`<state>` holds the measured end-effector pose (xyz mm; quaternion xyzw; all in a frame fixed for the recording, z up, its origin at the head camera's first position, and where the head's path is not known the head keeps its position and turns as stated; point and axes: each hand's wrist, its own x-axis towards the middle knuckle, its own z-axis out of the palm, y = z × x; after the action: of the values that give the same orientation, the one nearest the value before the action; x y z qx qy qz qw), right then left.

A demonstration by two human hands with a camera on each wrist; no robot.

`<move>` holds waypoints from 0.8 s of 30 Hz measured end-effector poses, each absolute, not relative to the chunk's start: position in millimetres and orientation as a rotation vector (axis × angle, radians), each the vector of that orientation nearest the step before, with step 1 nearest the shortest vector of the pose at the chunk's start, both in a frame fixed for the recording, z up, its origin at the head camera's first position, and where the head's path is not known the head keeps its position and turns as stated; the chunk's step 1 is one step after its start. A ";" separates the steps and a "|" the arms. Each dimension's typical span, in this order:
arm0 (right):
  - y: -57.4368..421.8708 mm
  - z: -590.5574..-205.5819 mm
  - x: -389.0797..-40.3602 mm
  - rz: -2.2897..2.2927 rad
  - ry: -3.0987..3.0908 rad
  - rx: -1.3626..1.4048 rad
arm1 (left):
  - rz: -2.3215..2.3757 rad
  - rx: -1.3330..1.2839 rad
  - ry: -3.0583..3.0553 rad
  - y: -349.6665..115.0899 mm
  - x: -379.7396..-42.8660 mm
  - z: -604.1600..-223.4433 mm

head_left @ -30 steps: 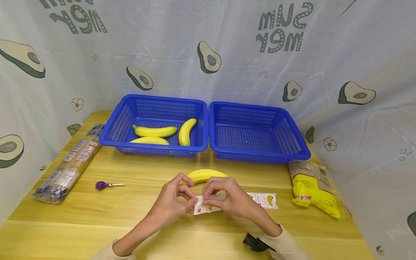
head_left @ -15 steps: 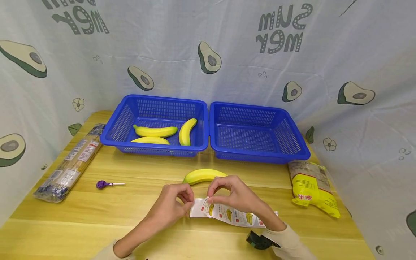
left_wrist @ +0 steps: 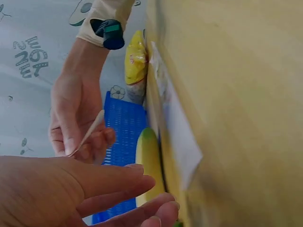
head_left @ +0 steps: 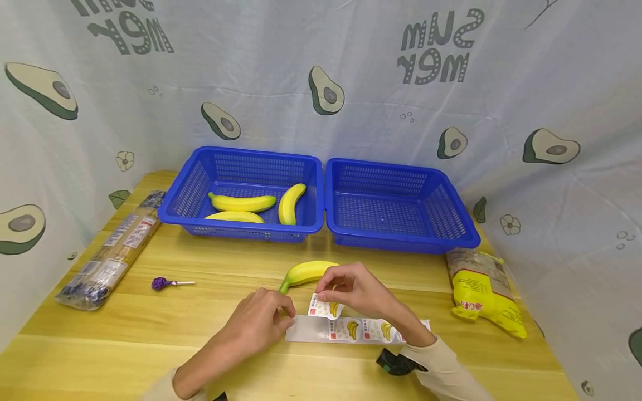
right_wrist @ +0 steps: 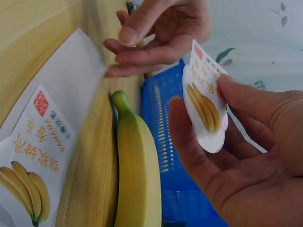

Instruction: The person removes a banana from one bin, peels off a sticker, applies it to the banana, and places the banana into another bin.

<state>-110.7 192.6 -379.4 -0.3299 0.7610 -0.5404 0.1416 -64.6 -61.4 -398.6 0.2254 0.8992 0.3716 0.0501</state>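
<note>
We observe the right hand (head_left: pixel 353 291) pinching one small white sticker printed with yellow bananas (head_left: pixel 323 308) between thumb and fingers, tilted and clear of the table. Below and on the near side of this grip, we find a long white paper backing strip (head_left: pixel 307 329). The strip's left end is bare; a row of matching banana stickers (head_left: pixel 346 329) runs along it to the right, partly beneath the forearm.

To the left of the grip, we see the left hand (head_left: pixel 256 318) beside the bare strip end, fingers relaxed, thumb apart, holding nothing.

Just beyond the grip, we locate a curved yellow banana with green ends (head_left: pixel 306 272), resting on the pale wood-grain table (head_left: pixel 281 373). Farther beyond, we note two adjoining baskets: a blue perforated plastic left basket (head_left: pixel 271 234) containing three yellow bananas (head_left: pixel 242 204), and a matching blue right basket (head_left: pixel 381 217).
</note>
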 end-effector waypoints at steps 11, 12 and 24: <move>191.0 -379.8 -113.2 -1.567 2.257 -0.885 | 1.579 0.707 2.442 -55.7 -84.6 -385.3; 190.8 -379.8 -113.5 -1.568 2.264 -0.878 | 1.596 0.696 2.443 -53.6 -85.4 -385.8; 194.7 -383.4 -116.0 -1.646 2.261 -0.834 | 1.677 0.565 2.448 -39.3 -93.5 -386.3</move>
<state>-116.0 194.7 -383.4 -0.2839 0.7699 -0.5606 0.1111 -93.5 -39.3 -386.3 0.1868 0.8089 0.5542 0.0602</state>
